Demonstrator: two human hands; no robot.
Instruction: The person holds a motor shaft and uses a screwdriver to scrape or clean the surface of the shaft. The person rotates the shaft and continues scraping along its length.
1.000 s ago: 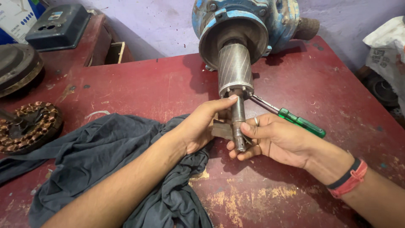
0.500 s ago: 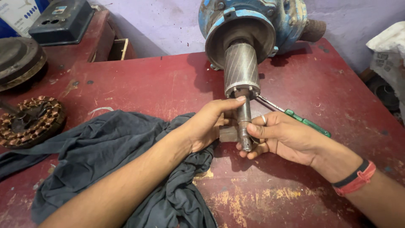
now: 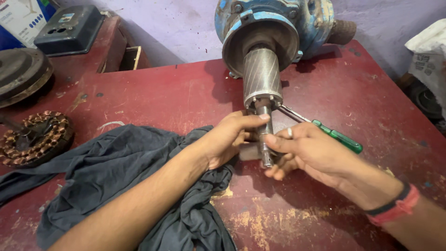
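I see the rotor shaft (image 3: pixel 265 135) projecting from the rotor (image 3: pixel 262 76) of the blue motor housing (image 3: pixel 278 23), low over the red tabletop (image 3: pixel 162 97). My left hand (image 3: pixel 227 137) has its fingers closed around the shaft's upper part. My right hand (image 3: pixel 304 151) grips the shaft's lower end. A green-handled screwdriver (image 3: pixel 337 137) lies just behind the right hand. A dark cloth (image 3: pixel 116 172) lies under my left forearm.

A single head-worn camera looks steeply down and forward over a red workbench (image 3: pixel 153 97), close to the person's forearms. It faces the far wall, with a blue motor housing (image 3: pixel 278 18) at top centre and the hands mid-frame.
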